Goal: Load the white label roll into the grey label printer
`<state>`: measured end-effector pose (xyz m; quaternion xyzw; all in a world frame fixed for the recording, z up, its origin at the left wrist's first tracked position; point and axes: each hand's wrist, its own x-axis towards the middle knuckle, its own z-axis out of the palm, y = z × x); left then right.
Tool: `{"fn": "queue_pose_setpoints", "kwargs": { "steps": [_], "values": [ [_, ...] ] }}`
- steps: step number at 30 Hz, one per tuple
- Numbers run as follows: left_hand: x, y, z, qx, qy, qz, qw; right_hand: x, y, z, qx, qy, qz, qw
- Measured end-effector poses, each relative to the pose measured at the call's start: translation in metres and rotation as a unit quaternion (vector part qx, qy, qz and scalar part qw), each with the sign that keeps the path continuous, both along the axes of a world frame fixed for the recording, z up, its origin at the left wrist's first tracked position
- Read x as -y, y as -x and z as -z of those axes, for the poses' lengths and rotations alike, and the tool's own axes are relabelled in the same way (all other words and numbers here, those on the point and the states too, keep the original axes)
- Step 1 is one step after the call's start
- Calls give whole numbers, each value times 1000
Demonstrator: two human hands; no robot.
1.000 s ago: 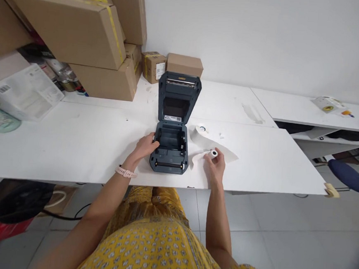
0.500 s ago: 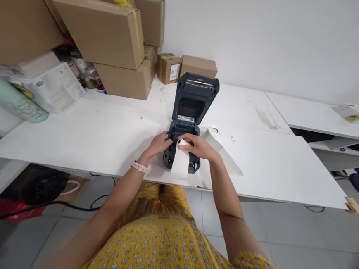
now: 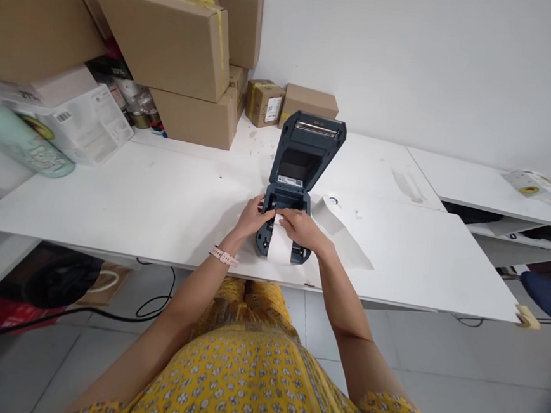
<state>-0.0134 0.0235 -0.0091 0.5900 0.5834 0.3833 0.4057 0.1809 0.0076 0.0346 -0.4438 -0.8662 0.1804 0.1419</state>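
Note:
A dark label printer (image 3: 302,164) stands on the white table with its lid raised. In its bay sits a white paper roll (image 3: 278,219), mostly covered by my fingers, and its loose strip hangs forward over the printer's front edge. My right hand (image 3: 302,228) is closed over the roll from the right. My left hand (image 3: 254,217) grips the printer's left side, with its fingers outside and its thumb reaching in to the roll's left end. A curled sheet of backing paper (image 3: 340,234) lies right of the printer.
Cardboard boxes (image 3: 187,47) are stacked at the back left, with smaller cartons (image 3: 310,101) behind the printer. A mint green bottle (image 3: 27,139) and a white box (image 3: 89,122) stand at the left. The table's front edge (image 3: 392,303) runs close to my body.
My right hand has pushed the roll down into the printer's bay, and its open end no longer shows. My left thumb has moved inward to the roll. The view has shifted slightly.

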Motion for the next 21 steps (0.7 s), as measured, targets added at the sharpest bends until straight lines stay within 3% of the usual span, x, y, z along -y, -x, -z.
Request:
{"fn": "queue_pose_setpoints", "kwargs": {
  "steps": [10,21],
  "values": [
    [1,0,2,47,0,28,999,2,-14,-5,-30,-1,-43,999],
    [1,-2,5,57,-12,31,998,2,-16,3,-39,13,-58,997]
  ]
}}
